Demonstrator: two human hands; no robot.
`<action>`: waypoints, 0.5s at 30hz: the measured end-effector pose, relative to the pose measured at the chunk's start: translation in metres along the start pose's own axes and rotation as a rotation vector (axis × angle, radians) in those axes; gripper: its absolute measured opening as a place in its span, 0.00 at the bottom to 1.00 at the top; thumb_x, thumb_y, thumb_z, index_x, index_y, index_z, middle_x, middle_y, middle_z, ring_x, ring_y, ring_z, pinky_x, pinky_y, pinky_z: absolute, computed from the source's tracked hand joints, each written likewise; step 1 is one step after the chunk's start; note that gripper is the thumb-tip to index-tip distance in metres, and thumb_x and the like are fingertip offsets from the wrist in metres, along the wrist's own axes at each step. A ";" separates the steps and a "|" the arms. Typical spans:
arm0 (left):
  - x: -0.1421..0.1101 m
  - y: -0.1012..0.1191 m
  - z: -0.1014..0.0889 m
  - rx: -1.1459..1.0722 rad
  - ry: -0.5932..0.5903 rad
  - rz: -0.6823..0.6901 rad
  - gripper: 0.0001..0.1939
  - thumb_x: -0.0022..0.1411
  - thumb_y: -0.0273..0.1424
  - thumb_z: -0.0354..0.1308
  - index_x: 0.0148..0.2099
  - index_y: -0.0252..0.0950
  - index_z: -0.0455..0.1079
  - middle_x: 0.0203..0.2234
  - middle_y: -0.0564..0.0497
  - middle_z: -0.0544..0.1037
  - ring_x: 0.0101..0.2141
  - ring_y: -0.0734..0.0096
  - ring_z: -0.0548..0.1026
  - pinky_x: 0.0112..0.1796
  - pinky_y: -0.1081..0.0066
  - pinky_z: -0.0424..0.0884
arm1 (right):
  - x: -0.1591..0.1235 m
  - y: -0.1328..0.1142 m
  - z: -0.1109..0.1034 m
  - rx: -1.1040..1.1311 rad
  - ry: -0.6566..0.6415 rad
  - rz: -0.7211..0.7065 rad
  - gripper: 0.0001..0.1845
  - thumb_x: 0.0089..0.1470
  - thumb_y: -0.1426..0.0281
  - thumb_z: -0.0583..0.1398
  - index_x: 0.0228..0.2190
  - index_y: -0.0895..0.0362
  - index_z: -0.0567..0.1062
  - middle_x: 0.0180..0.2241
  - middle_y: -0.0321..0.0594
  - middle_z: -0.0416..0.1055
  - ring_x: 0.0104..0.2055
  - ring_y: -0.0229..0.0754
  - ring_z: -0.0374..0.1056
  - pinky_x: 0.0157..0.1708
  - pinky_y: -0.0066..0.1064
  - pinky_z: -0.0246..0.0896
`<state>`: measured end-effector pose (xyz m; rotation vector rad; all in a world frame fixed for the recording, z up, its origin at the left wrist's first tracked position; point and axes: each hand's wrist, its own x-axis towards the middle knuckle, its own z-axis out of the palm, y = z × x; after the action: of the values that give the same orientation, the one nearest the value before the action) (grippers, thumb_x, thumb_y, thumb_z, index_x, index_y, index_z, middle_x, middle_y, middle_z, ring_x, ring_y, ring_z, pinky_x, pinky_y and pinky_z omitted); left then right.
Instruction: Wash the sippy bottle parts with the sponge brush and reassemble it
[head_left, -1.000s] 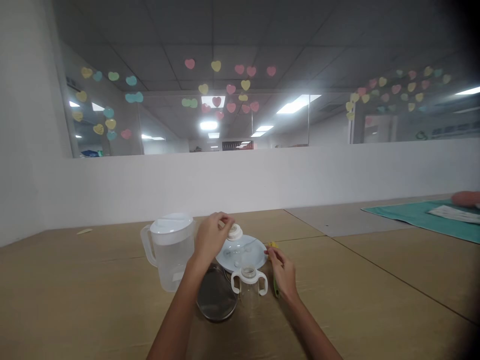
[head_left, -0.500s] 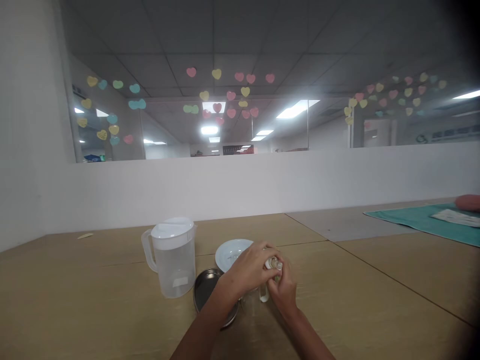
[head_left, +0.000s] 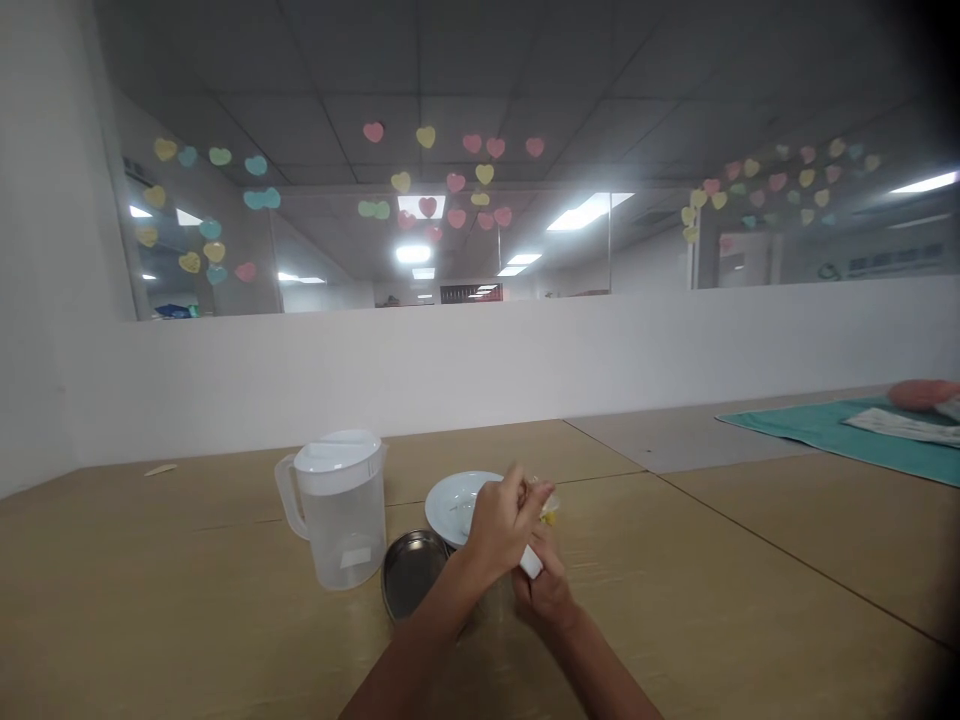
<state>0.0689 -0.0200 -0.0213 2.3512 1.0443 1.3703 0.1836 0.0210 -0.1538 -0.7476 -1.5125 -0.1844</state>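
Note:
In the middle of the head view my two hands meet above the table (head_left: 675,610). My right hand (head_left: 551,590) wraps around a small object with a white end (head_left: 531,562), which pokes out between the hands. A clear part with a bit of yellow (head_left: 551,515) shows beyond the fingers; its exact kind is hidden. My left hand (head_left: 499,525) is curled closed over the upper part of this object. Behind the left hand lies a white plate (head_left: 442,505) with something clear on it. Beside the left forearm sits a dark, shallow metal dish (head_left: 412,575).
To the left stands a translucent plastic pitcher (head_left: 341,525) with a white lid and handle. A small flat scrap (head_left: 160,469) lies at the far left. Far right is a teal cloth (head_left: 810,428) with a white cloth (head_left: 892,424) on it. A white wall (head_left: 450,380) borders the table's back.
My left hand has turned and curled more tightly above the object. The object is tilted differently, its white end now showing between the hands. The whole view has shifted slightly.

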 end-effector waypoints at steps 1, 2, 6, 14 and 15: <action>0.001 -0.001 -0.001 0.021 -0.009 -0.007 0.18 0.63 0.45 0.43 0.32 0.39 0.64 0.19 0.56 0.70 0.21 0.74 0.67 0.26 0.75 0.59 | 0.001 0.000 0.000 -0.012 0.006 -0.037 0.11 0.46 0.63 0.57 0.34 0.53 0.67 0.34 0.44 0.71 0.38 0.47 0.69 0.38 0.45 0.66; 0.002 -0.003 -0.003 0.049 -0.031 -0.008 0.17 0.62 0.46 0.46 0.32 0.39 0.64 0.19 0.57 0.70 0.22 0.74 0.68 0.26 0.75 0.59 | 0.002 0.000 0.000 -0.031 0.035 -0.044 0.12 0.47 0.65 0.57 0.37 0.53 0.67 0.35 0.45 0.71 0.39 0.47 0.69 0.39 0.44 0.65; 0.010 -0.012 -0.022 0.141 -0.060 -0.049 0.16 0.62 0.46 0.45 0.37 0.40 0.66 0.24 0.54 0.75 0.27 0.70 0.73 0.30 0.74 0.62 | 0.012 -0.007 -0.003 -0.111 0.167 0.153 0.18 0.49 0.64 0.57 0.42 0.56 0.65 0.39 0.47 0.70 0.42 0.47 0.67 0.42 0.42 0.62; 0.009 -0.054 -0.046 0.580 -0.313 -0.166 0.14 0.61 0.27 0.46 0.47 0.39 0.68 0.43 0.44 0.75 0.45 0.61 0.72 0.43 0.66 0.64 | 0.026 0.012 -0.007 -0.114 0.082 0.677 0.19 0.43 0.60 0.55 0.37 0.57 0.71 0.35 0.45 0.74 0.37 0.48 0.69 0.37 0.38 0.63; 0.007 -0.059 -0.043 0.606 -0.372 -0.179 0.15 0.60 0.26 0.46 0.47 0.39 0.69 0.44 0.43 0.75 0.46 0.60 0.72 0.44 0.65 0.65 | 0.025 0.016 -0.006 -0.093 0.066 0.723 0.19 0.42 0.60 0.56 0.35 0.57 0.71 0.34 0.45 0.74 0.36 0.48 0.69 0.36 0.37 0.63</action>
<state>0.0078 0.0209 -0.0240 2.6689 1.6624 0.5595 0.1998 0.0387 -0.1347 -1.2987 -1.0948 0.2641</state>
